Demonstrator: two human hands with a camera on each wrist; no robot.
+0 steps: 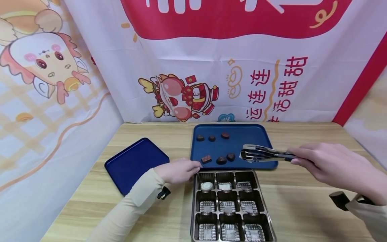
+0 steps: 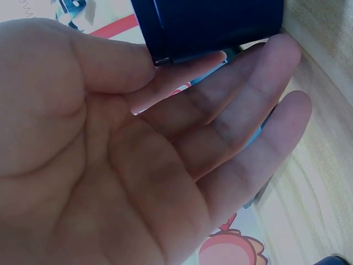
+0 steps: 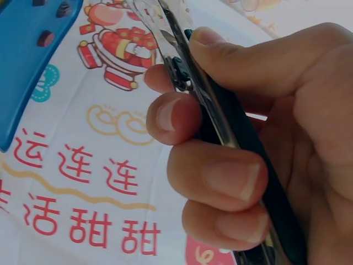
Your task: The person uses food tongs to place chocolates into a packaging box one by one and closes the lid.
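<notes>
Bright light glints off the compartmented tray [image 1: 227, 206], while the left wrist view is dimmer.

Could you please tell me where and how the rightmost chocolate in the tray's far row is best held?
Probably take that chocolate by opposite sides, coming from above and the right: it looks low and rounded, its neighbour lies to the left, and the tray is bare to its right, towards the tongs.
</notes>
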